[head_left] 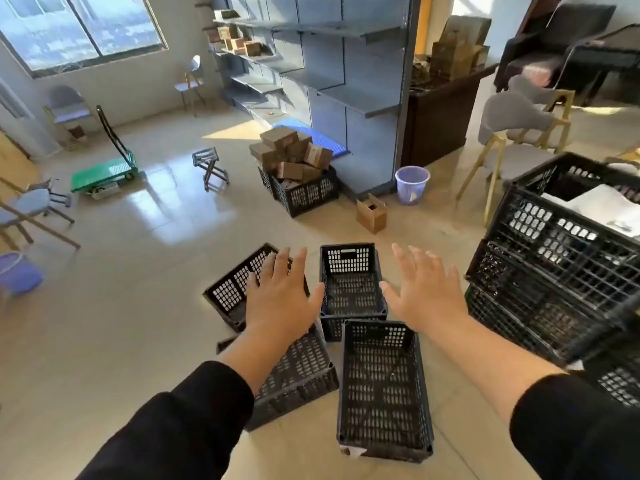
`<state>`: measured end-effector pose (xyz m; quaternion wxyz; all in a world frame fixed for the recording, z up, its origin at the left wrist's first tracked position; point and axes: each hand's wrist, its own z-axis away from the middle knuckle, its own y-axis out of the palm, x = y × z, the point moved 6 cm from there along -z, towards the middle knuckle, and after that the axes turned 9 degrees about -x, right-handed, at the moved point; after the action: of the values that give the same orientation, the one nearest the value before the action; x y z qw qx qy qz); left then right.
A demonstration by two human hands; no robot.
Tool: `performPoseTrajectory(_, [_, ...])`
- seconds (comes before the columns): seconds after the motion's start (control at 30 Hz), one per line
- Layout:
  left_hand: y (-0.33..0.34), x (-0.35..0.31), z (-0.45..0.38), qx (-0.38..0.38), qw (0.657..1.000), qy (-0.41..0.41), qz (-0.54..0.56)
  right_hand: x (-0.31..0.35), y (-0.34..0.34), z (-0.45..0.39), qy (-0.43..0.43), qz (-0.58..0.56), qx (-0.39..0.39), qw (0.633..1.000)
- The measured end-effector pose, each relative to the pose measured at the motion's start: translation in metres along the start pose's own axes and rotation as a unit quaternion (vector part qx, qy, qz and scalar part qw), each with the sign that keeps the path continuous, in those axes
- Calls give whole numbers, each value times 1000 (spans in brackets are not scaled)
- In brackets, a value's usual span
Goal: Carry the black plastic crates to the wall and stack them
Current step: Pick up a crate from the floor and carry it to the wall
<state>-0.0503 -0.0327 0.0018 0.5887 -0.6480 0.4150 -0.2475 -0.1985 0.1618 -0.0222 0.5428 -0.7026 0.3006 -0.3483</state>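
Beige floor [145, 306]: glossy tiles, a bright sun patch reflecting at centre left of the frame.
Room: large window [79, 26] at upper left; grey metal shelving [332, 74] at upper centre holding a few cardboard boxes; a dark desk [440, 123] to its right piled with cartons.
Scattered items: green trolley [104, 173] at left, folding stool [211, 168] near centre, purple bucket [412, 183] beside the shelving, chairs along the left and right edges.
Black plastic crates [384, 389]: four empty ones lie on the floor at lower centre, touching or overlapping; a taller stack [554, 271] stands at right.
Far crate [304, 194]: full of brown boxes, in front of the shelving.
Left hand [280, 299]: above the crates, fingers spread wide, holding nothing.
Right hand [426, 292]: likewise above them, fingers splayed, empty.
Sleeves: black, at the bottom corners.
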Motion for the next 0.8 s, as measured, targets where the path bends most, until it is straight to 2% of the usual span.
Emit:
performPoseTrajectory(0.33, [139, 41, -7, 134, 990, -39, 24, -11, 129, -14, 39, 43, 150, 987])
performPoseTrajectory(0.63, [226, 74, -22, 226, 965, -121, 60, 3, 211, -41, 47, 47, 215, 974])
performPoseTrajectory(0.8, [271, 73, -17, 257, 949, -173, 58, -13, 255, -60, 35, 45, 245, 968])
